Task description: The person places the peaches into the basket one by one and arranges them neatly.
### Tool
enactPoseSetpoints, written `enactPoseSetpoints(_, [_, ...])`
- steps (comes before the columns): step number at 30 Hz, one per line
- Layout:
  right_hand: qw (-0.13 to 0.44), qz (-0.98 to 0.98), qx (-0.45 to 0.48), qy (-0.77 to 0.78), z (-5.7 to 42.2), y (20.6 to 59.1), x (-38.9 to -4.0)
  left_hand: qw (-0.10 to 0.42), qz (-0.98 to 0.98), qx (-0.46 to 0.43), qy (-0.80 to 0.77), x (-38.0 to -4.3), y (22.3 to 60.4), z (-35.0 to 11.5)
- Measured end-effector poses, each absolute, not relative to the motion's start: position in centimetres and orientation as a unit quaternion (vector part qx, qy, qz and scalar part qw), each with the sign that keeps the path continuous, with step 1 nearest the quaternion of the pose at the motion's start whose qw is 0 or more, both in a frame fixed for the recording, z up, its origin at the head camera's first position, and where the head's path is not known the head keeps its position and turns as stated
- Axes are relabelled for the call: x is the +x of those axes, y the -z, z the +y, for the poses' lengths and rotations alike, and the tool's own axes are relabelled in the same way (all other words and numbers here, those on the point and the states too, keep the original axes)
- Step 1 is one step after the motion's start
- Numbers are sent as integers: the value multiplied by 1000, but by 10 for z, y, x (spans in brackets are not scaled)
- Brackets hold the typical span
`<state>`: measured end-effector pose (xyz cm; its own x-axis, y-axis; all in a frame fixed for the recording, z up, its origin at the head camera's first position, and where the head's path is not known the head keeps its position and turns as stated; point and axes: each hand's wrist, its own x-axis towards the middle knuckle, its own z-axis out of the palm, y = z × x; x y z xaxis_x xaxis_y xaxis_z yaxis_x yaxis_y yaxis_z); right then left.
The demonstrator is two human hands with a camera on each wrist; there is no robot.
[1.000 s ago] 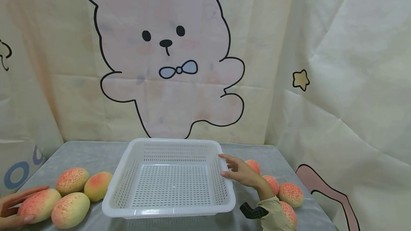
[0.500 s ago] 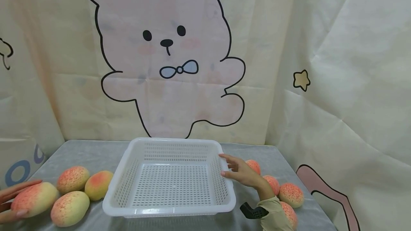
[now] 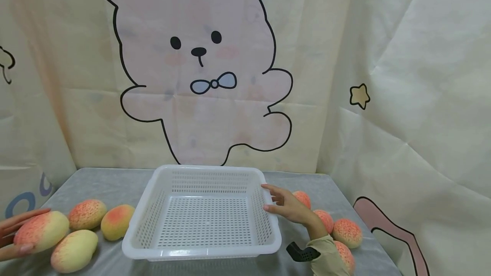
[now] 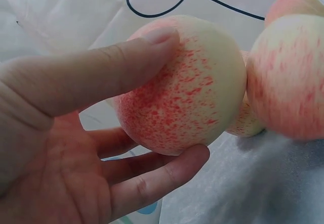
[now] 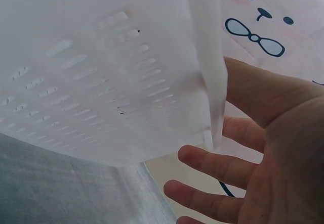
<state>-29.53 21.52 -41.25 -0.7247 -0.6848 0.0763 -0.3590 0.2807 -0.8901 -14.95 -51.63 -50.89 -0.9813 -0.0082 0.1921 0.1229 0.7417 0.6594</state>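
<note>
The left hand [image 4: 71, 153] is located at the left edge of the bench [image 3: 99, 178], near side. It holds the held peach [image 3: 42, 231], with the thumb laid across the upper surface and the fingers extended along the underside; peach pinched between them. Contact between this fruit and the bench cannot be determined.

Three further fruits adjoin on the left side. The near peach [image 3: 74, 251] lies just beside the held peach, to its right and slightly nearer. The far peach [image 3: 87, 214] lies beyond these two. The inner peach [image 3: 117, 222] lies to the right of the far peach, close to the basket.

The white basket [image 3: 203, 254] is positioned at the centre of the bench, open side up, slotted floor and walls visible. The right hand [image 3: 291, 208] grips the right rim: thumb and one finger pass to one side of the rim; the remaining fingers are spread on the other.

Four more peaches [image 3: 347, 232] are arranged on the right side of the bench, beyond and beside the right forearm. A black device [image 3: 301, 252] is fitted at the right wrist, adjacent to a beige sleeve [image 3: 331, 259].

A printed backdrop [image 3: 203, 118] with a pink bear figure stands behind the bench.
</note>
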Motion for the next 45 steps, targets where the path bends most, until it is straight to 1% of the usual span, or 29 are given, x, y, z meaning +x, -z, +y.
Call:
enactPoseSetpoints(4, [166,780,-334,502,215,412,-295,85,-925,-24,370,-149,507,-516])
enactPoseSetpoints(10, [164,781,-334,502,216,412,-295,117,-906,-60,402,-149,504,-513])
enactPoseSetpoints(18, [157,786,-337,495,218,412,-294,118,-897,-78,419,-151,499,-511])
enactPoseSetpoints(25, [157,786,-336,494,218,412,-294,145,-900,-106,398,-159,489,-509])
enactPoseSetpoints(28, [163,782,-333,501,217,413,-294,143,-914,-101,365,-164,481,-503])
enactPoseSetpoints(31, [164,782,-327,504,216,414,-294,124,-927,-84,344,-168,470,-494])
enactPoseSetpoints(34, [164,784,-322,505,216,414,-294,114,-929,-74,344,-169,457,-480])
enactPoseSetpoints(39, [165,785,-321,504,214,412,-293,126,-925,-74,352,-169,437,-457])
enactPoseSetpoints(45, [166,783,-324,504,213,411,-292,102,-924,-85,359,-170,417,-433])
